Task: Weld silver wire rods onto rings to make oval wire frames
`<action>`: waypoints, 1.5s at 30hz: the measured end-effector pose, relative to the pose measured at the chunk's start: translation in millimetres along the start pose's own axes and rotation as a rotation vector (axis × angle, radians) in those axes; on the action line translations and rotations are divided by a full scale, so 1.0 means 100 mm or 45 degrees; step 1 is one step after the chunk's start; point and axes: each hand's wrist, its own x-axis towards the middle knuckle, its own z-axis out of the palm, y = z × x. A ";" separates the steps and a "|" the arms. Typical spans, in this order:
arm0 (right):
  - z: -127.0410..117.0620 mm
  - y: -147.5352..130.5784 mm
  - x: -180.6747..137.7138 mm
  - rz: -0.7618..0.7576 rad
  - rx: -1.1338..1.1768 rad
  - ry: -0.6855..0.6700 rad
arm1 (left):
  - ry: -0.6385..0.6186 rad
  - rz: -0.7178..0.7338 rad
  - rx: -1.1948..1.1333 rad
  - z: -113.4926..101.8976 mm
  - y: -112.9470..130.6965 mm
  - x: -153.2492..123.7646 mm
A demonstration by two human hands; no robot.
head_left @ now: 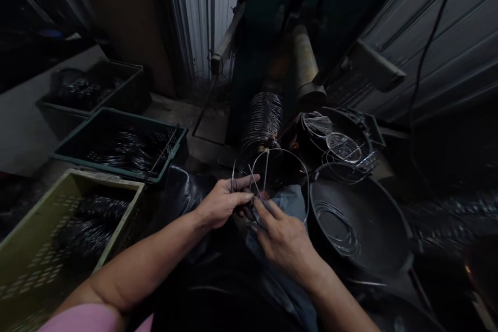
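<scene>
And here we are, 2 bare hands close together above the lap! The left hand [227, 199] has thumb and fingers clamped on a thin, round, silver metal wire ring [308, 181], though exactly which strands they grip is hard to tell. The right hand [286, 233] comes in from the other side, its fingers clamped on the same ring's lower end, with the loop rising above it, just in front of a patch of faded blue denim [293, 199]. Beyond the ring sits a dense, dark, cylindrical coil of metal wire [266, 111]. Over to the right, a wide, round, dark grey basin [377, 212] holds a loose, silver wire coil [338, 228]. And on the left, a yellow, perforated plastic crate [121, 223] and a dark green, rectangular plastic crate [83, 127] both carry dark, shiny wire bundles [87, 228]!
</scene>
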 end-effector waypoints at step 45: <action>-0.30 0.18 -0.07 -0.159 -0.093 -0.082 | 0.096 0.054 0.096 -0.38 0.10 -0.05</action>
